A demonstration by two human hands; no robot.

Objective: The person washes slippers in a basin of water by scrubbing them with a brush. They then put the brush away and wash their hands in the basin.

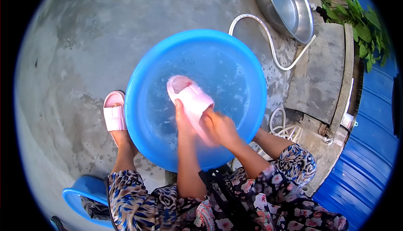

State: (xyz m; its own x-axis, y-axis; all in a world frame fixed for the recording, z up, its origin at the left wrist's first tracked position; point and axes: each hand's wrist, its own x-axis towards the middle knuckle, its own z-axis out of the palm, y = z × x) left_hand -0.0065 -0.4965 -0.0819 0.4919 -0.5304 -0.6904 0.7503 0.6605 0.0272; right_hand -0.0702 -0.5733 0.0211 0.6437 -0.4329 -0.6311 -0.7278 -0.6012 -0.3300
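A wet pink slipper [194,101] is held tilted over soapy water in a large blue basin [140,63]. My left hand [184,122] grips the slipper along its side, thumb up against the ribbed strap. At the slipper's foot opening is my right hand [222,128], fingers curled and partly inside it. That hand is slightly blurred, and whatever its fingers may hold is hidden. Below both hands, the end of the slipper is smeared by motion.
A matching pink slipper [114,118] is on my left foot. A white hose [268,35] curves past a metal basin [300,10] at upper right. A smaller blue tub [73,195] with dark cloth stands lower left. Concrete slabs [317,71] edge the right side.
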